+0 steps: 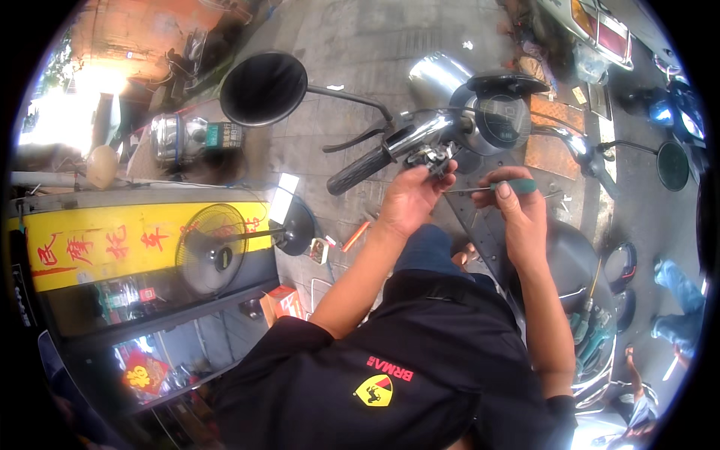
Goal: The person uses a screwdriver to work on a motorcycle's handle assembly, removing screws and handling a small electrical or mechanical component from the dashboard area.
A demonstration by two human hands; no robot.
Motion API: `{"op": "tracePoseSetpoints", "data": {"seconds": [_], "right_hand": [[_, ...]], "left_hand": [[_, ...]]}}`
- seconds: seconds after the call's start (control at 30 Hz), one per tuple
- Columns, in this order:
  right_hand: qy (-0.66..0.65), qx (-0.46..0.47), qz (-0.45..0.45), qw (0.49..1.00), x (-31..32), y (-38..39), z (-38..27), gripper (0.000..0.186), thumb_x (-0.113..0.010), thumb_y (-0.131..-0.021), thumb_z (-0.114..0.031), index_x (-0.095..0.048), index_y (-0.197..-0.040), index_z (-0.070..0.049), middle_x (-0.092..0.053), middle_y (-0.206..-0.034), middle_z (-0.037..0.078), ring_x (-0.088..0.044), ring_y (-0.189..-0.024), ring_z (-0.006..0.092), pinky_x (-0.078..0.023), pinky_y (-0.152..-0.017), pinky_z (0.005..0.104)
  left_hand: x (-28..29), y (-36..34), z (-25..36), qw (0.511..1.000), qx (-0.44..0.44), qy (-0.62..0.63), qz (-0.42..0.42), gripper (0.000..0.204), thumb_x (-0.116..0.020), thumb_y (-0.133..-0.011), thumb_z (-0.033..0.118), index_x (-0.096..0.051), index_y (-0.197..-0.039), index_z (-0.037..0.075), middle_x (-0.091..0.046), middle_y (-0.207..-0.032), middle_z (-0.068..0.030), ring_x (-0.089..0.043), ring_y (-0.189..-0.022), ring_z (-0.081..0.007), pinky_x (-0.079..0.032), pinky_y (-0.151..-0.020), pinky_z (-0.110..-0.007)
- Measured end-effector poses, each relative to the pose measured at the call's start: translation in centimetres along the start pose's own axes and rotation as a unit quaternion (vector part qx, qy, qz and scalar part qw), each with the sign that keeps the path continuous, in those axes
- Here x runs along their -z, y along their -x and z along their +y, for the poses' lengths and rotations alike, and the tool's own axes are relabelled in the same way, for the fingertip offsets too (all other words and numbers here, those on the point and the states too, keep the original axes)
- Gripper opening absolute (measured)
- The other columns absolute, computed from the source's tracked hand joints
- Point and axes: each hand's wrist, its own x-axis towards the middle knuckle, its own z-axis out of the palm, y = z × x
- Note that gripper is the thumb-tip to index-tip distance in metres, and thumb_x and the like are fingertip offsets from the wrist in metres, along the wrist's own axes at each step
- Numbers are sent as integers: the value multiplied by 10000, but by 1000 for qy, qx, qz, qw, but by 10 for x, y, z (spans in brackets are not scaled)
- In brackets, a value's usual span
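Note:
I see a scooter's handlebar with a black grip (356,170), chrome housing, black brake lever and round display (499,120). My left hand (412,199) holds a small dark-and-metal switch assembly (426,157) just below the bar, beside the grip's inner end; its inner parts are too small to tell. My right hand (517,210) grips a screwdriver (514,184) by its green handle, thumb along it, with the thin shaft pointing left toward my left hand. The screwdriver's tip is hard to make out.
Mirrors (262,88) rise from the handlebar. The black seat (559,255) is at my right. A standing fan (210,247) and yellow signboard (90,217) over a display case are at left. Parked scooters (675,112) and people's legs (679,300) show at the right edge.

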Motion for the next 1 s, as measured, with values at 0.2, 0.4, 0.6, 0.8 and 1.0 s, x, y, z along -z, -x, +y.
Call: {"op": "tracePoseSetpoints", "data": {"seconds": [0.2,0.4,0.6,0.8,1.0], "right_hand": [[23,58,-12,998,-3,-17,2,252,-683,-941,-136,-563,-1111,6,-633,-1004,72,-665,-902,147,-537,-833,288],[-1,56,-1,998,-18,-30,31,210,-683,-943,-108,-579,-1084,8,-635,-959,51,-637,-880,115,-523,-799,256],[25,36,26,999,-30,-37,34,202,-697,-936,-126,-602,-1067,-4,-625,-946,26,-600,-852,100,-494,-775,245],[128,-8,13,992,-35,-40,19,194,-739,-883,-132,-653,-1000,-3,-629,-925,29,-583,-848,116,-482,-775,270],[200,142,25,969,-46,-44,29,193,-762,-841,-113,-673,-977,-8,-664,-965,79,-634,-905,200,-497,-816,311]], "left_hand": [[-2,4,1,993,-29,-115,11,641,-651,-802,-41,-411,-1384,77,-589,-1266,-183,-608,-1175,-344,-518,-982,-459],[-10,2,22,971,29,-236,33,726,-695,-802,-3,-357,-1441,79,-577,-1286,-165,-650,-1074,-297,-522,-969,-467],[-15,0,36,985,85,-147,20,693,-714,-817,50,-397,-1431,96,-585,-1265,-118,-607,-1148,-264,-519,-965,-474],[-19,-1,35,994,86,-65,-3,674,-727,-889,317,-403,-1437,96,-557,-1312,-92,-541,-1234,-246,-451,-1056,-473],[-28,-5,41,994,96,41,6,746,-499,-934,638,-440,-1390,50,-567,-1312,-102,-524,-1253,-262,-371,-1111,-490]]}}
